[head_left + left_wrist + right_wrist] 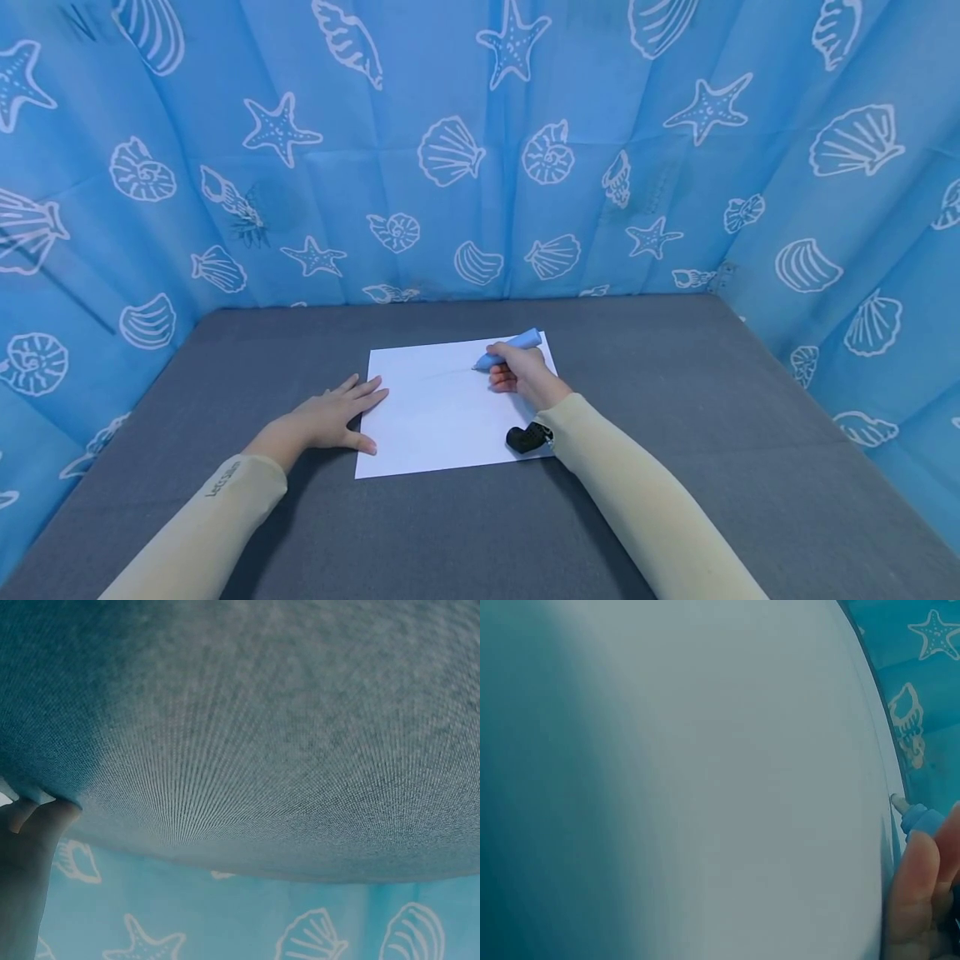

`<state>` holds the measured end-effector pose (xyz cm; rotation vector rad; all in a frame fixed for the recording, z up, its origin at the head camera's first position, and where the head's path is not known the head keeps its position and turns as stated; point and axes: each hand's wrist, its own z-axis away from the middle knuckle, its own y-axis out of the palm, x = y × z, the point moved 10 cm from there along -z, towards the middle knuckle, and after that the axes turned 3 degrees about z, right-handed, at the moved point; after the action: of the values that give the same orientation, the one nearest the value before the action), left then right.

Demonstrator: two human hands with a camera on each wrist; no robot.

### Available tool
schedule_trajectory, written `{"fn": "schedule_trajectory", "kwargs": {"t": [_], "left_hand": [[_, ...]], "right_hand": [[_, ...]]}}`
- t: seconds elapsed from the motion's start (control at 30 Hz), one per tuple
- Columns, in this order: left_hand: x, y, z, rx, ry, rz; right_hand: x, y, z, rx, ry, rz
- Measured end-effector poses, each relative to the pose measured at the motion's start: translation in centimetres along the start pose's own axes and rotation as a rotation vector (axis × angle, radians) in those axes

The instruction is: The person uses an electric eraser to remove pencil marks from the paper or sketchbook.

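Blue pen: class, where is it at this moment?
In the head view, the blue pen is held in the right hand, over the upper right part of the white paper.

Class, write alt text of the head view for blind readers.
A right hand holds a blue pen to white paper; the left hand rests across the paper's left edge. Behind the grey table hangs a blue curtain.

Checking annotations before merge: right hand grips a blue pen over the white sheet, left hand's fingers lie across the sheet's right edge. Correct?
Not quite: the left hand has its fingers across the left edge of the white sheet, as the head view shows. The right hand does grip the blue pen.
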<state>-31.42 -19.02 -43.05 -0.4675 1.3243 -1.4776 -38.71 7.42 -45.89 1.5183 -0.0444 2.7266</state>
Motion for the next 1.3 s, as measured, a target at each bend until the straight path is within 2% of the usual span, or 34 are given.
{"fn": "schedule_trajectory", "kwargs": {"t": [0.13,0.3,0.5,0.63,1.3], "left_hand": [[-0.03,0.07,-0.03,0.006,0.002,-0.002],[-0.02,0.06,-0.08,0.009,0.003,-0.001],[-0.03,0.05,-0.13,0.009,0.002,0.000],[-0.12,0.02,-0.15,0.007,0.004,0.001],[0.26,0.15,-0.12,0.007,0.002,0.010]], "right_hand": [[-0.06,0.03,-0.05,0.006,-0.002,0.009],[-0.01,-0.27,0.01,-0.026,-0.007,-0.002],[0.01,-0.08,0.09,-0.009,-0.016,0.026],[0.06,-0.30,0.20,-0.032,-0.022,0.016],[0.08,-0.08,0.26,-0.024,-0.021,0.017]]}}
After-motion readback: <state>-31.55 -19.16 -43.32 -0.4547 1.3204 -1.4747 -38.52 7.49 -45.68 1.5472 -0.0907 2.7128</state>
